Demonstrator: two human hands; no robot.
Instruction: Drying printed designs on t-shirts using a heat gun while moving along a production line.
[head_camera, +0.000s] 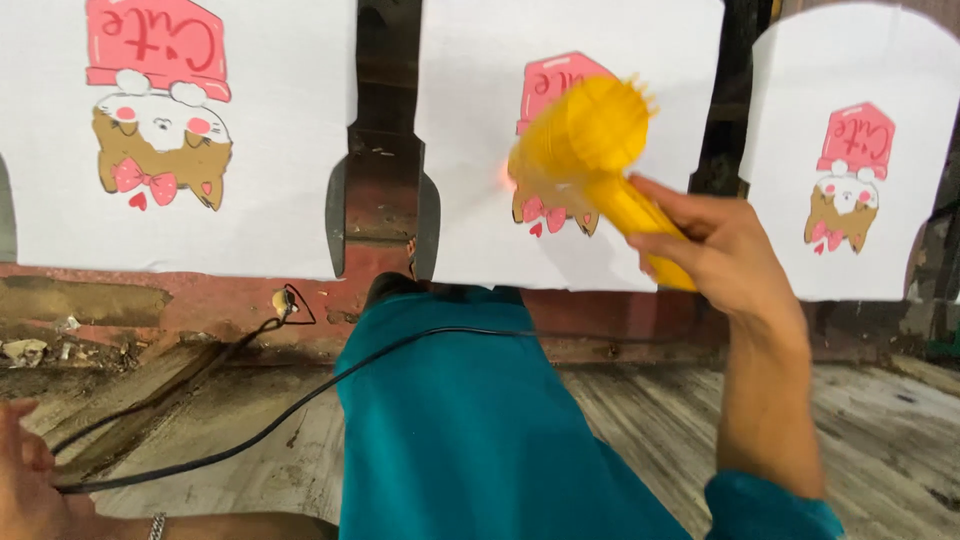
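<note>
One yellow hair dryer (590, 150) clasped by its handle in the right hand (715, 250), nozzle held against the middle of three white printed fabric pieces (560, 30), one black cord (300, 400) trailed below the grip, left hand (25, 480) rested lower left, its grip partly out of frame and impossible to tell.

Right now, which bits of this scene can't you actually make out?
Head view only:
- Yellow blower: blurred; its nozzle details are lost.
- Middle sheet: its printed cartoon is mostly hidden behind the blower.
- Left hand: cut off by the frame corner, so its grip is unclear.
- Black cable: its far end is hidden by the teal garment.
- Right hand: fingers wrapped around the handle, palm side hidden.
</note>
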